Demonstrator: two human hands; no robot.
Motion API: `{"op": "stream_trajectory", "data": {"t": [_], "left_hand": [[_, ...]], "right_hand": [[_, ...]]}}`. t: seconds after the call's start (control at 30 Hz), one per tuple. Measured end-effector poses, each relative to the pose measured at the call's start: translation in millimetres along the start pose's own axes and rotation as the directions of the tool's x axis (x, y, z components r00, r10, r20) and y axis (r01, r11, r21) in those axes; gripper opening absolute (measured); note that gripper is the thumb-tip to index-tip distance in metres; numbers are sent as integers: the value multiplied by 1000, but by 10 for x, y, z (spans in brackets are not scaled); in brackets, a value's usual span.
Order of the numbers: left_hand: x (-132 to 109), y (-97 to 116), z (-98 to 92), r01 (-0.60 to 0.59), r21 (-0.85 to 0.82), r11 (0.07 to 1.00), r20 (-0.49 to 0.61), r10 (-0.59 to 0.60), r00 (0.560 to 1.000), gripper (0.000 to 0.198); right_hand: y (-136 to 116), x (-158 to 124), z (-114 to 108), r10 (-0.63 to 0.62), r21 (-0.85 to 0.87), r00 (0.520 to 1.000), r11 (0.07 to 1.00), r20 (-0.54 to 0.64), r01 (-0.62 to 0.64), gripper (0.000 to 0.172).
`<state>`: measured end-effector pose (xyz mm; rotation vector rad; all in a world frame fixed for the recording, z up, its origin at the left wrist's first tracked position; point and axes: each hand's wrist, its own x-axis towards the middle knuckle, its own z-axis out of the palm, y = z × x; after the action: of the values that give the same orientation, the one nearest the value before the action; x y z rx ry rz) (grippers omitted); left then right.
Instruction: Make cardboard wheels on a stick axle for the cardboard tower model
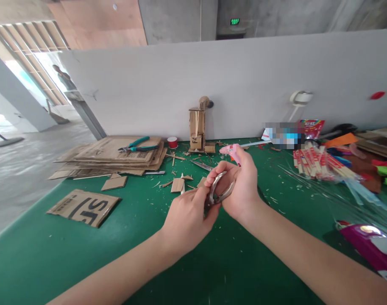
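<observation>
Both hands meet in front of me, above the green table. My left hand [188, 218] is closed around a pair of metal scissors [226, 192], whose loop handles face me. My right hand [240, 184] curls around the same handles from the other side, its fingertips close to the left hand. Where the blades lie is hidden by the hands. A pointed metal piece [201, 165] shows just behind the fingers; I cannot tell if it belongs to the scissors. Beyond the right thumb is a pink object [229, 149], partly covered by that hand.
A cardboard construction [197, 129] stands against the white partition [168, 84]. To the left, pliers [139, 146] rest on stacked cardboard [101, 156], with a loose cardboard piece [85, 207] nearer. Scraps surround a red spool [172, 142]. Wrapped sticks [320, 163] and a purple device [365, 241] lie right.
</observation>
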<state>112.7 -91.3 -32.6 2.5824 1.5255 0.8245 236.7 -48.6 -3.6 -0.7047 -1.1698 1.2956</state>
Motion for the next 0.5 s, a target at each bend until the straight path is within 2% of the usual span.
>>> {"op": "stream_trajectory", "data": {"t": [0.13,0.23,0.3,0.37,0.43,0.5], "left_hand": [[16,-23,-10,-62,7,998,-75,63,995,16],[39,-15,34,-110,13,994,-82,110,991,16],[66,3,22,-143,41,989,-42,145,989,13],[111,20,-74,-174,105,979,28,172,985,14],[179,30,-255,-173,177,969,80,161,984,25],[272,35,-463,-95,172,981,42,89,995,37]], "right_hand": [[-32,2,-27,157,251,988,957,-12,-149,63],[-23,13,-73,153,305,988,941,0,-146,63],[-22,37,-100,127,296,992,947,-3,-120,64],[-33,69,-124,94,259,995,962,-17,-87,67],[-55,93,-137,82,241,996,968,-33,-72,69],[-81,88,-121,96,247,995,965,-22,-87,70]]}}
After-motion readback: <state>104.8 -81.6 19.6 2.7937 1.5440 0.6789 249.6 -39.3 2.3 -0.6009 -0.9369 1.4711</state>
